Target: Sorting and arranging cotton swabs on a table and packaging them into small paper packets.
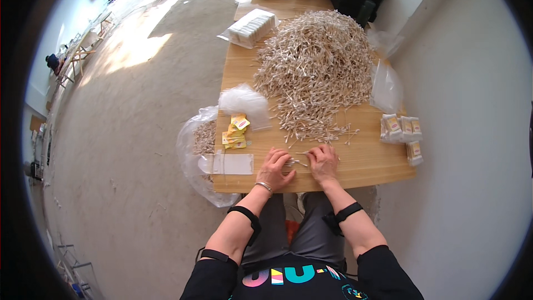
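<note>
Both forearms come up from the lower edge onto the near edge of the wooden table [366, 161]. Left hand [276, 168] and right hand [323, 162] lie side by side, fingers curled, pinching a small bunch of cotton swabs [297, 161] between their fingertips. Just beyond rises the big swab heap [316, 66]; yellow labels [236, 132] lie to the left.
</note>
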Demonstrator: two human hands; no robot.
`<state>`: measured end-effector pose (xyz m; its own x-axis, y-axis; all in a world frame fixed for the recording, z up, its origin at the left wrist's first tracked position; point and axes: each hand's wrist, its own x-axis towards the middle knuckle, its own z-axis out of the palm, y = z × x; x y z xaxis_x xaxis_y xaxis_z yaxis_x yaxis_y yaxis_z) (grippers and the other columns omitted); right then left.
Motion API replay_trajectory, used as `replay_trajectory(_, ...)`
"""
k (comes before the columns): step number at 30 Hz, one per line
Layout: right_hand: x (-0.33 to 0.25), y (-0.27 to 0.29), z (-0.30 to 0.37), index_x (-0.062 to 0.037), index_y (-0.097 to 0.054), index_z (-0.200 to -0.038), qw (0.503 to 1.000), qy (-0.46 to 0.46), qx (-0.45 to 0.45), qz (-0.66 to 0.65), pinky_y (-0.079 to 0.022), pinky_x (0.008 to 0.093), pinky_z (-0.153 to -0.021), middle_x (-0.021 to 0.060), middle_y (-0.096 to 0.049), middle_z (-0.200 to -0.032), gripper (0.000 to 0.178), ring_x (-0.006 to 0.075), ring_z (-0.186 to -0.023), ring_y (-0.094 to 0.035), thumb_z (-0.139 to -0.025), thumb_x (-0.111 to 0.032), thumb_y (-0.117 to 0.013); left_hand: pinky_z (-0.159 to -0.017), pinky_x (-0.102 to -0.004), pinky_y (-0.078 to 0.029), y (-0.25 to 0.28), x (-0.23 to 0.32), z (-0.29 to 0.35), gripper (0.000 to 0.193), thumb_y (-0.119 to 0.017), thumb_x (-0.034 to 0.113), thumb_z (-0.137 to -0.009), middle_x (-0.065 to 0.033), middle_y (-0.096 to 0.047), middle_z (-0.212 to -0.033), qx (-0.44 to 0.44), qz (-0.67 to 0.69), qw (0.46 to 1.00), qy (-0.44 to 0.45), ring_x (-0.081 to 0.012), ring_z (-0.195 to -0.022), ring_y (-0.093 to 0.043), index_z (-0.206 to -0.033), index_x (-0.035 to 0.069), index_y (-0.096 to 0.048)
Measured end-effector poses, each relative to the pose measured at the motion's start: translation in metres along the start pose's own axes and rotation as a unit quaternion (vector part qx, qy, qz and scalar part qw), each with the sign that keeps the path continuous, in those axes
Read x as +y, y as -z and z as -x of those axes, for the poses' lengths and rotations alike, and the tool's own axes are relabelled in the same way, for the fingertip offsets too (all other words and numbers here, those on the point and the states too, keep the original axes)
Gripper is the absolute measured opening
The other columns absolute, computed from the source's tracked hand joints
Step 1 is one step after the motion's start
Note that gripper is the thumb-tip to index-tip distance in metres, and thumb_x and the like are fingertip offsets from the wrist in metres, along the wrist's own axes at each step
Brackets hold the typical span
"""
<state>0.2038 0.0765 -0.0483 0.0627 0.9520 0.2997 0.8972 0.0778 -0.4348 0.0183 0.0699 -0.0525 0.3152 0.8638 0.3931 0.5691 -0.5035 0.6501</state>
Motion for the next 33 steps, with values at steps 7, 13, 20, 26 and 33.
replay_trajectory(7,-0.032,-0.027,-0.010,-0.0060,-0.064,-0.092,0.965,0.046,-0.048,-0.256,-0.041,0.0395,-0.085,0.0114,-0.056,-0.093,0.016,0.0302,-0.095,-0.051,-0.077,-0.003,-0.057,-0.106,-0.0421,-0.034,-0.005,0.001,-0.002,0.061,-0.074,0.021,-0.067,-0.0150,-0.050,-0.123,0.033,-0.006,0.999,0.041,-0.0330,-0.121,-0.043,-0.121,0.004,-0.048)
replay_trajectory(13,-0.013,-0.024,0.001,-0.0012,-0.057,-0.102,0.978,-0.047,0.101,-0.175,-0.042,0.0404,-0.086,0.0166,-0.054,-0.099,0.026,0.0340,-0.097,-0.052,-0.077,0.003,-0.050,-0.106,-0.0433,-0.034,0.000,0.005,-0.003,0.058,-0.075,0.020,-0.067,-0.0158,-0.052,-0.119,0.022,0.005,0.999,0.047,-0.0332,-0.118,-0.046,-0.117,0.003,-0.051)
replay_trajectory(20,-0.044,-0.042,0.007,0.0006,-0.053,-0.112,0.878,-0.115,0.027,-0.465,-0.038,0.0333,-0.096,0.0137,-0.048,-0.119,0.028,0.0248,-0.109,-0.048,-0.085,-0.002,-0.046,-0.109,-0.0436,-0.029,-0.003,0.000,-0.002,0.059,-0.075,0.022,-0.066,-0.0150,-0.053,-0.118,0.000,0.001,0.999,0.039,-0.0311,-0.117,-0.046,-0.117,0.003,-0.051)
replay_trajectory(26,-0.032,-0.031,0.009,0.0006,-0.048,-0.117,0.884,-0.158,0.088,-0.431,-0.031,0.0361,-0.103,0.0169,-0.042,-0.126,0.029,0.0285,-0.121,-0.039,-0.092,-0.013,-0.042,-0.109,-0.0445,-0.029,0.000,-0.001,0.001,0.059,-0.076,0.024,-0.066,-0.0150,-0.053,-0.116,0.004,0.007,0.999,0.039,-0.0315,-0.117,-0.046,-0.116,0.003,-0.052)
replay_trajectory(33,-0.055,-0.048,-0.006,0.0007,-0.050,-0.114,0.897,-0.094,0.052,-0.428,-0.030,0.0381,-0.103,0.0176,-0.042,-0.128,0.029,0.0305,-0.120,-0.040,-0.092,-0.015,-0.042,-0.109,-0.0466,-0.028,-0.002,-0.005,-0.001,0.058,-0.074,0.018,-0.063,-0.0147,-0.054,-0.115,-0.019,0.023,0.999,0.026,-0.0316,-0.114,-0.049,-0.116,0.005,-0.052)
